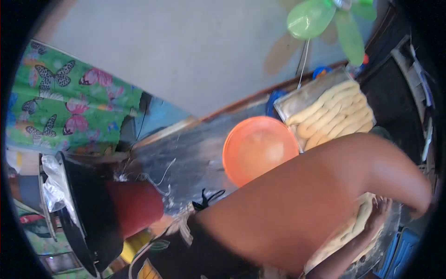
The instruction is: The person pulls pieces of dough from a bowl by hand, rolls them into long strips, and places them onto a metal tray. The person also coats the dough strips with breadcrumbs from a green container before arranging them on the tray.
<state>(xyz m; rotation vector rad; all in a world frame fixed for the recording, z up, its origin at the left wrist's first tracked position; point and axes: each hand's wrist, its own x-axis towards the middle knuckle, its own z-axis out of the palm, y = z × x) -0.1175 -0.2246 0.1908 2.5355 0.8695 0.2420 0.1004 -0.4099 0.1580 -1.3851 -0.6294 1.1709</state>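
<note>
From the head camera, a big bare arm [316, 200] fills the middle of the view. One hand [378, 211] shows low on the right, pressing on a long piece of pale dough [353, 228] that lies on the table. Its fingers curl over the dough. It is hard to tell which hand it is, and the other hand is hidden.

Behind the arm sits an orange bowl [258, 146]. Just beside it, a tray [302, 100] holds rolled dough sticks [337, 114]. A green fan [325, 18] hangs above. A butterfly cloth [65, 102] is on the left. No writing can be read.
</note>
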